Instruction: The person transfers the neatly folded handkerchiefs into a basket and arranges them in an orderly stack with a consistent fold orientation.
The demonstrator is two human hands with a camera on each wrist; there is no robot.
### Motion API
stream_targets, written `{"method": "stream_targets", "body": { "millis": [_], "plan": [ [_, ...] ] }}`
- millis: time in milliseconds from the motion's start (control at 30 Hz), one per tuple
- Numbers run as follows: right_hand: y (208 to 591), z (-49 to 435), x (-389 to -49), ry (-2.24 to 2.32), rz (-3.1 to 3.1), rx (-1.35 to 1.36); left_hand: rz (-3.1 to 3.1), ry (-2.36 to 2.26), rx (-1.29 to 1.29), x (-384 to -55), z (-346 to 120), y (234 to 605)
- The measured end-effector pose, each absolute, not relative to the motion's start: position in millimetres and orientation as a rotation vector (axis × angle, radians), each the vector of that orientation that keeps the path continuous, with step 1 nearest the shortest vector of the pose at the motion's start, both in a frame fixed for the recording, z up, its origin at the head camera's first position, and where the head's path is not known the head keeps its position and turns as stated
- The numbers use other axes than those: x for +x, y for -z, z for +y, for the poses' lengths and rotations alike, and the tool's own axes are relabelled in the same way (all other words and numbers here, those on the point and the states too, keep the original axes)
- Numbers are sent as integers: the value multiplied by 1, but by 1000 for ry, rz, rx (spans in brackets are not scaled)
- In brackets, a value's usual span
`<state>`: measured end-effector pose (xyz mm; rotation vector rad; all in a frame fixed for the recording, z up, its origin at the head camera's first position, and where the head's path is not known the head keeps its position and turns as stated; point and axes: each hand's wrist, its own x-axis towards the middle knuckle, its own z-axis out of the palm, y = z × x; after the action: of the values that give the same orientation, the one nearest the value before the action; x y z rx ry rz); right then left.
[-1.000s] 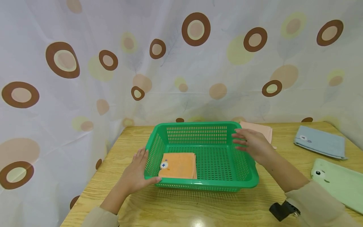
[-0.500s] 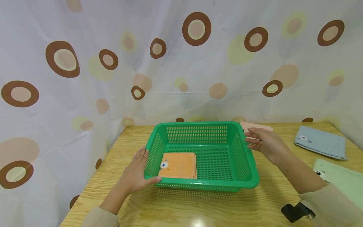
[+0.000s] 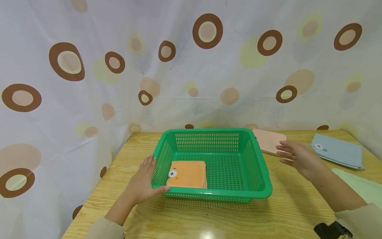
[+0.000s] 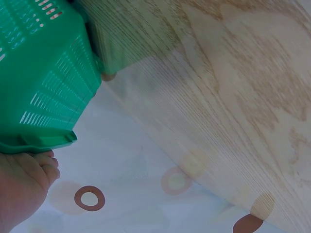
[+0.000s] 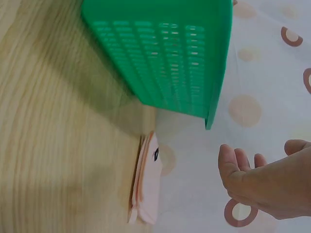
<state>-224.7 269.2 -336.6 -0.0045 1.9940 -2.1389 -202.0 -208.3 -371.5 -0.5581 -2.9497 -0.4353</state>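
Observation:
A green plastic basket (image 3: pixel 256 192) stands on the wooden table, a folded orange towel (image 3: pixel 188 174) lying inside at its left. My left hand (image 3: pixel 141 184) rests at the basket's front left corner, with its fingers along the left side and the thumb at the front rim. In the left wrist view that hand (image 4: pixel 24 182) sits right at the rim. Right of the basket, my right hand (image 3: pixel 302 159) is raised above the table, fingers loosely extended and holding nothing. Behind its fingertips lies a folded pink towel (image 3: pixel 267 139), also in the right wrist view.
A folded blue towel (image 3: pixel 338 151) lies at the back right. Nearer, a light green towel (image 3: pixel 358 186) is partly covered by my right forearm. A black clip-like device (image 3: pixel 331 230) shows at the right sleeve. A patterned curtain (image 3: pixel 191 66) hangs behind the table.
My right hand has moved right, from over the basket's right rim to beside the pink towel, which shows more now. The left hand and the basket have stayed put.

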Motion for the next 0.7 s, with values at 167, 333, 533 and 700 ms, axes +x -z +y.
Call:
{"method": "stream_targets", "body": {
  "millis": [167,333,533,700],
  "plan": [
    [346,283,-222,2134,1986,62,-2951,448,-560,-203,-209,373],
    [354,299,-219,2122,1985,103,-2955,461,-567,-203,-208,374],
    [361,317,-215,2049,2042,155,-2958,454,-565,-202,-208,373],
    [366,330,-209,2063,2016,195,-2954,445,-572,-202,-208,373]
  ]
}}
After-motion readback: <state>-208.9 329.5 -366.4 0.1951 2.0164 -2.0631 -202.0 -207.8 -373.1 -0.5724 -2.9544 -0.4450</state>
